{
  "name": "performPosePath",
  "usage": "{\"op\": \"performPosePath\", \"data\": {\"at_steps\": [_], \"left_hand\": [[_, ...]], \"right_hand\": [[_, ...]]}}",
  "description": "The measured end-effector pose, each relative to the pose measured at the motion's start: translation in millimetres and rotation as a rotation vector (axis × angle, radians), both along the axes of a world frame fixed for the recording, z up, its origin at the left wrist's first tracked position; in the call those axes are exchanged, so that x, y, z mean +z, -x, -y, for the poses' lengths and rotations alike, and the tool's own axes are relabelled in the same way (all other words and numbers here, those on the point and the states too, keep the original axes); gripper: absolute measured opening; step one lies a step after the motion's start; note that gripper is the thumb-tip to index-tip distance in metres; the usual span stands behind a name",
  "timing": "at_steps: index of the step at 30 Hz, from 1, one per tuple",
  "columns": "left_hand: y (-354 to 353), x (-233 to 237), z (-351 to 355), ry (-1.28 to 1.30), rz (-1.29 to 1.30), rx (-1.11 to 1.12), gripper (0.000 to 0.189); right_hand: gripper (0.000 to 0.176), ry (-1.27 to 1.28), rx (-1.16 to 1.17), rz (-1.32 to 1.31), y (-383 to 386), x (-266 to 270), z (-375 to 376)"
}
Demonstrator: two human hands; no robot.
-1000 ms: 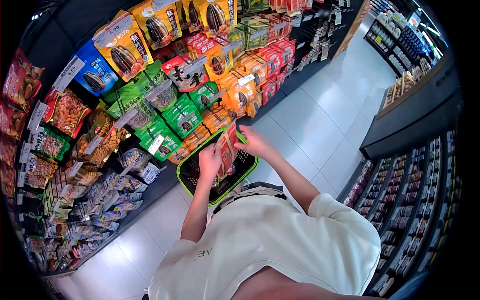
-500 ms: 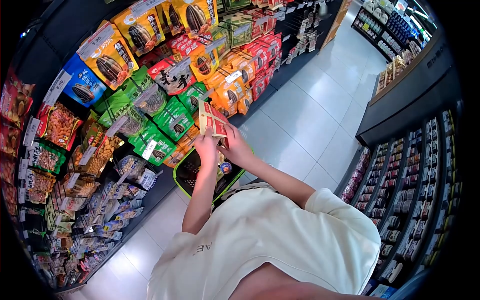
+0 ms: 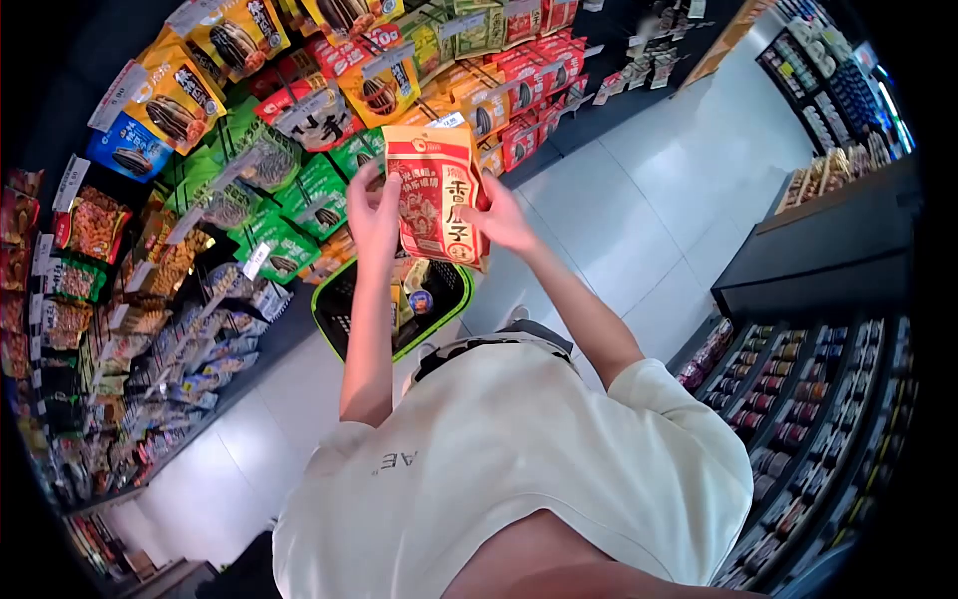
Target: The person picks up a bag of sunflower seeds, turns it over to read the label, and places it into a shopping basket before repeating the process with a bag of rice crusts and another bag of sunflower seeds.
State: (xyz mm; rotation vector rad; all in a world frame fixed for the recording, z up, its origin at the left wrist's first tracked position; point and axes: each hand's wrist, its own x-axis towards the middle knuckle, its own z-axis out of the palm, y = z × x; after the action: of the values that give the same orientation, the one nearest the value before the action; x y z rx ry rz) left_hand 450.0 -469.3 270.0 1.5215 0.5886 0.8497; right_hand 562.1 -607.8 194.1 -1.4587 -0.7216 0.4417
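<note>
— What does the packet look like?
— It's a flat snack packet (image 3: pixel 436 195), orange across the top and red below. A pale panel on it carries large dark Chinese characters.
— Where is it?
— In the upper middle of the frame, held in the air. It is upright with its printed face toward the camera, and its lower end leans slightly right.
— How is it held?
— The left hand (image 3: pixel 374 210) grips its left edge and the right hand (image 3: pixel 504 222) its right edge. The top seam looks unopened.
</note>
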Motion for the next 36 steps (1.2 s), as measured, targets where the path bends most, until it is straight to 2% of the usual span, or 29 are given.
{"op": "performPosePath", "data": {"at_steps": [1, 3, 6, 7, 9, 15, 17, 18, 19, 21, 22, 23, 25, 26, 27, 29, 30, 31, 33, 34, 35, 36], "left_hand": [[-6, -2, -3, -0.166, -0.183, 0.091, 0.044], [-13, -3, 2, -0.156, -0.252, 0.108, 0.049], [-33, 5, 19, 0.149, -0.102, -0.151, 0.046], [-36, 6, 24, 0.152, -0.114, -0.136, 0.046], [-48, 11, 41, 0.553, -0.054, -0.268, 0.044], [-100, 23, 74, 0.57, 0.083, -0.202, 0.03], [-115, 29, 78, 0.452, 0.109, -0.172, 0.029], [-125, 32, 86, 0.425, 0.137, -0.063, 0.027], [-131, 28, 85, 0.426, 0.137, -0.068, 0.027], [-145, 17, 81, 0.111, 0.036, 0.101, 0.031], [-145, 42, 98, 0.08, -0.164, 0.14, 0.037], [-155, 47, 108, 0.084, -0.163, 0.13, 0.037], [-173, 51, 126, -0.108, -0.051, 0.182, 0.034], [-183, 53, 131, -0.173, -0.052, 0.174, 0.03], [-196, 57, 144, -0.372, -0.07, 0.154, 0.023], [-212, 69, 161, -0.529, -0.006, 0.097, 0.019], [-217, 75, 166, -0.521, -0.048, 0.048, 0.022], [-224, 75, 164, -0.524, -0.035, 0.042, 0.022], [-241, 71, 155, -0.37, 0.007, -0.139, 0.026], [-248, 76, 150, -0.337, 0.029, -0.113, 0.03], [-257, 77, 138, -0.385, -0.056, -0.07, 0.033], [-269, 71, 123, -0.569, -0.059, 0.06, 0.035]], "right_hand": [[0.048, -0.013, 0.142, -0.137, -12, 17, 13], [0.051, -0.073, 0.192, -0.175, -21, 36, 26], [0.05, -0.093, 0.275, -0.315, -57, 55, 50], [0.05, -0.169, 0.27, -0.346, -64, 60, 53], [0.05, -0.196, 0.269, -0.449, -80, 74, 64], [0.049, -0.207, 0.221, -0.402, -120, 70, 86], [0.052, 0.033, 0.052, -0.171, -131, 72, 94], [0.056, 0.008, -0.066, 0.006, -134, 64, 97], [0.056, 0.008, -0.07, 0.007, -135, 68, 102], [0.062, 0.055, -0.235, 0.598, -131, 85, 112], [0.072, 0.086, -0.16, 0.658, -122, 95, 115], [0.072, 0.094, -0.167, 0.659, -115, 100, 114], [0.08, 0.225, -0.045, 0.726, -106, 104, 107], [0.085, 0.21, -0.133, 0.753, -105, 98, 102], [0.085, 0.216, -0.152, 0.759, -115, 90, 100], [0.083, 0.053, -0.361, 0.745, -139, 79, 90], [0.078, -0.03, -0.324, 0.568, -152, 78, 87], [0.078, -0.033, -0.334, 0.579, -160, 84, 90], [0.072, -0.108, -0.249, 0.361, -181, 104, 104], [0.072, -0.08, -0.259, 0.214, -194, 110, 109], [0.071, -0.236, -0.12, -0.002, -213, 105, 112], [0.071, -0.304, -0.053, -0.133, -228, 103, 117]]}}
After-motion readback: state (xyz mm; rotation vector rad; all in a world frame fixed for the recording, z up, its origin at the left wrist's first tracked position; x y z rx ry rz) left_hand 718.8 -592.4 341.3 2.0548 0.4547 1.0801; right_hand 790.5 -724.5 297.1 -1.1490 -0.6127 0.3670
